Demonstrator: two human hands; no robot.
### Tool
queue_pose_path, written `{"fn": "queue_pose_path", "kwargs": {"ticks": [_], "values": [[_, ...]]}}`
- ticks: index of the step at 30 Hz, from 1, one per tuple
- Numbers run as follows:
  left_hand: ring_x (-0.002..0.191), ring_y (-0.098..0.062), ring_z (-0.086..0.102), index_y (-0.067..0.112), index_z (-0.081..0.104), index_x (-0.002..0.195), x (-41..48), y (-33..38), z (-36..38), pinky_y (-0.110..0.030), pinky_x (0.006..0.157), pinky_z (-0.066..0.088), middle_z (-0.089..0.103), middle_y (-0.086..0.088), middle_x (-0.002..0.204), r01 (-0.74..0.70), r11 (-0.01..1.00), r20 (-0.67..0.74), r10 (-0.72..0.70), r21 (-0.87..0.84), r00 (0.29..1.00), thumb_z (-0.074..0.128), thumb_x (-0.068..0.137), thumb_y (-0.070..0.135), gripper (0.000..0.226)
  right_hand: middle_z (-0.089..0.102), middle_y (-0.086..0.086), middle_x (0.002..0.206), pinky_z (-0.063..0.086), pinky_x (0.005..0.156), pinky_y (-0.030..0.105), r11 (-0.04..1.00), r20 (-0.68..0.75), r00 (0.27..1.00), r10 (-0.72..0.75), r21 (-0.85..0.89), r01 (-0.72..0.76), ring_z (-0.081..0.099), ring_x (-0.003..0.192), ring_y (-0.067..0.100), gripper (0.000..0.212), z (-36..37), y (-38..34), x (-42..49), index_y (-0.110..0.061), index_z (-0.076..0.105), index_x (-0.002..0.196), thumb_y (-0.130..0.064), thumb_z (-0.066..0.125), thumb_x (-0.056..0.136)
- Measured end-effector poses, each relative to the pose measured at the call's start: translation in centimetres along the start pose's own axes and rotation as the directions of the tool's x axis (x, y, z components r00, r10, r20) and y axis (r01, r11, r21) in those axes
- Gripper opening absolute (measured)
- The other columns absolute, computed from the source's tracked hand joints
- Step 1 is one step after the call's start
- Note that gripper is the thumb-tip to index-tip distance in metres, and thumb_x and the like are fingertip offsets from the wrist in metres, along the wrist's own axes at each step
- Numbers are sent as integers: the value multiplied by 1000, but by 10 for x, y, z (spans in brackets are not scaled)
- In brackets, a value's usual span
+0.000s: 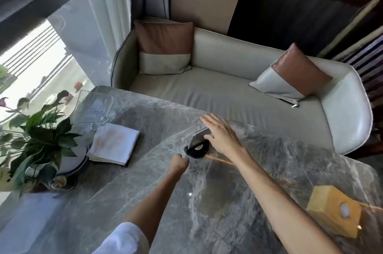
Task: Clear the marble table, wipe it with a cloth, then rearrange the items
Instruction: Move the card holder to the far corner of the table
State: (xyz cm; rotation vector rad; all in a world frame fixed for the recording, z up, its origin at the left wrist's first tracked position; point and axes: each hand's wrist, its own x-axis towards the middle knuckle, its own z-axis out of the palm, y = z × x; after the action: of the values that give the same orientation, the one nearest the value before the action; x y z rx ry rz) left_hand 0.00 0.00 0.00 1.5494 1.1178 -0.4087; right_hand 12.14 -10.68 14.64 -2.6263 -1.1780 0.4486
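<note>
Marble table [228, 202] holds one cloth [115, 143], one box [335, 212]

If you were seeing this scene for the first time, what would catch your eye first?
Both hands meet mid-table: the right hand lies straight-fingered over a tilted phone on a black stand, the left hand curled beside it. A folded white cloth lies left by the potted plant, and a yellow box sits near right on the marble table.
</note>
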Motion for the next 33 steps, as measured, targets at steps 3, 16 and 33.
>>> {"fn": "queue_pose_path", "kwargs": {"ticks": [3, 16, 33], "values": [[52, -20, 41, 8, 41, 66, 6, 8, 0, -26, 51, 31, 42, -8, 59, 8, 990, 39, -2, -138, 999, 43, 72, 10, 6, 55, 0, 142, 22, 119, 34, 999, 17, 1000, 10, -45, -9, 43, 137, 18, 46, 13, 4, 12, -21, 54, 136, -13, 61, 91], [76, -11, 47, 17, 61, 103, -36, 21, -9, -24, 66, 38, 54, -7, 97, -97, 962, 278, 170, -256, 945, 42, 82, -5, 36, 71, -9, 101, 48, 80, 32, 982, -187, 965, 186, 70, -176, 63, 99, 18, 17, 21, 5, -37, -30, 73, 101, -25, 63, 88], [64, -14, 50, -2, 66, 83, -219, -133, 83, -29, 63, 37, 59, -3, 68, -275, 959, 245, 284, -71, 927, 44, 66, 1, 28, 74, -11, 70, 47, 63, 15, 133, 118, 587, 801, 921, -366, 61, 68, 1, 15, 84, 13, -405, -11, 70, 74, -7, 66, 89]]}}
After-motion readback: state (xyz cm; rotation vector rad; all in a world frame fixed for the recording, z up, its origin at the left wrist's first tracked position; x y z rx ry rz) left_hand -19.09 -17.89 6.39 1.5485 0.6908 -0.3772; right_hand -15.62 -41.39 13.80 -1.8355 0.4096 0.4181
